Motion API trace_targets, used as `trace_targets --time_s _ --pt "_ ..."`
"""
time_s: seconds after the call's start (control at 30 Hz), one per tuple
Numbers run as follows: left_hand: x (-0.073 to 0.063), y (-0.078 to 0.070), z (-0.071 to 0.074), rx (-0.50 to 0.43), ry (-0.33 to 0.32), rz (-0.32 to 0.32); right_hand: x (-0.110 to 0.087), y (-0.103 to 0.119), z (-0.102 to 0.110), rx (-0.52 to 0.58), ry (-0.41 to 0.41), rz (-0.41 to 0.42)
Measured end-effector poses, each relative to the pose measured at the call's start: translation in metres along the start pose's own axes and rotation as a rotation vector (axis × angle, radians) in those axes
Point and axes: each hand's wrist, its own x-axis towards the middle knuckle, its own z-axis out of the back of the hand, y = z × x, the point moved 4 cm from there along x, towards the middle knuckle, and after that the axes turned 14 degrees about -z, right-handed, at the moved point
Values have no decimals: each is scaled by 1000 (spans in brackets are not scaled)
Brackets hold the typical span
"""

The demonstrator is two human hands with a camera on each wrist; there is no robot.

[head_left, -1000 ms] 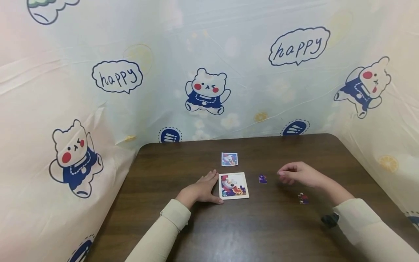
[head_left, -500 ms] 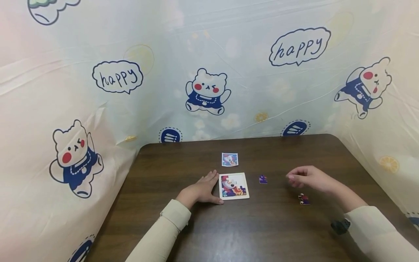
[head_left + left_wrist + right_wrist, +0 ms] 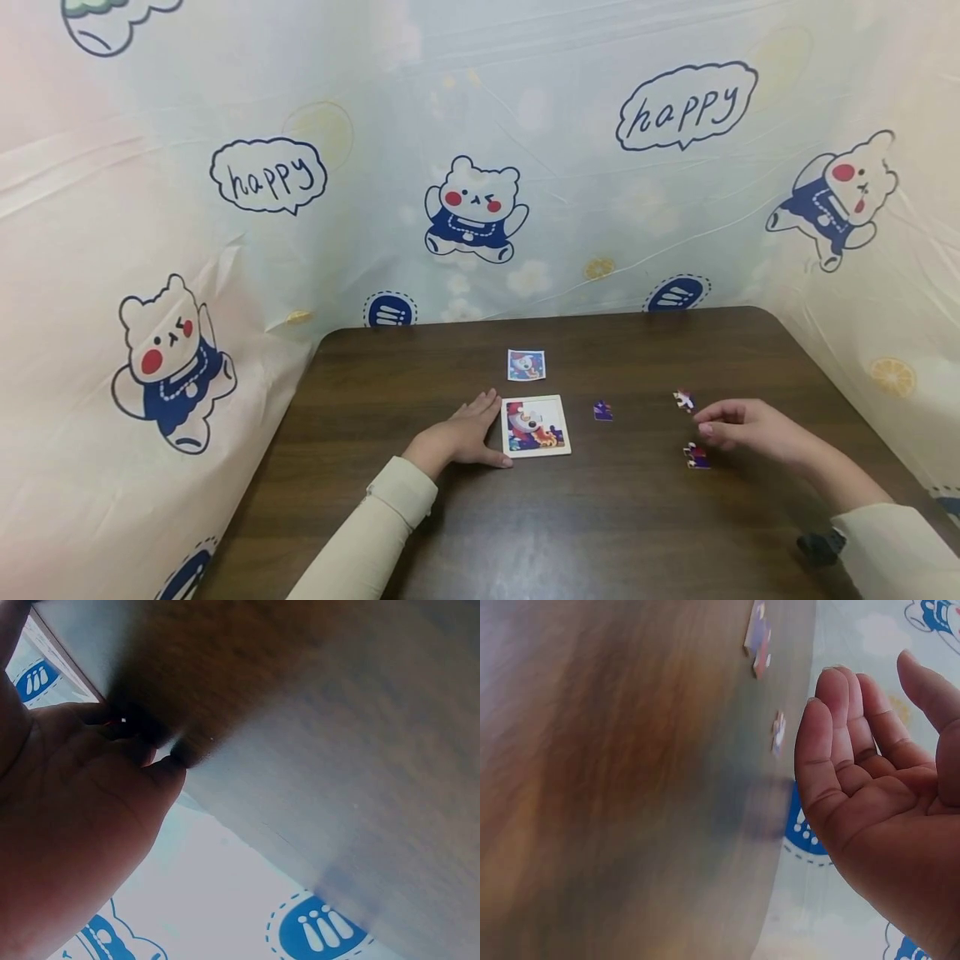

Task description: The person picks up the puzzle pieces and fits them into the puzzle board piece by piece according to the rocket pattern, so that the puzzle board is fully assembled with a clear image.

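My left hand rests on the table with straight fingers along the left side of a white-framed jigsaw puzzle. Its thumb touches the lower left corner. The puzzle is partly filled, with a bare white patch at its upper right. My right hand hovers at the right, fingers loosely bent. In the right wrist view its thumb stands apart from the fingers and nothing lies between them. Close to its fingertips are a white and purple puzzle piece and a red and purple piece group.
A purple puzzle piece lies right of the frame. Behind the frame is a small picture card with a similar image. The brown table ends at a printed cloth backdrop.
My right hand has drawn back to the right and toward me. The white and purple piece, out of sight before, now shows beyond its fingertips. My left hand has stayed put.
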Motion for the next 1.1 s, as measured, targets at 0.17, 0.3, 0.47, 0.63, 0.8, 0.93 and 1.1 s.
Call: trace_targets --time_s 0.17,0.3,0.47,0.63,0.8,0.93,1.1 --pt "-1 -1 1 -7 -13 -5 -4 -8 0 6 -23 -16" --pt "-2 -2 0 -10 -11 -2 -4 -10 -1 9 -21 -16" --pt "-2 -2 0 -7 -11 -2 -2 -10 0 -1 -37 -33" --pt "-2 -3 2 -14 -11 0 0 -9 2 -12 -67 -51" --pt "-3 -4 3 -15 -6 1 5 -9 5 -15 -100 -72" --pt "-3 -4 3 -10 -8 2 11 -10 9 -38 -128 -87" --pt "-3 -4 3 -14 -8 2 19 -10 12 -58 -150 -92"
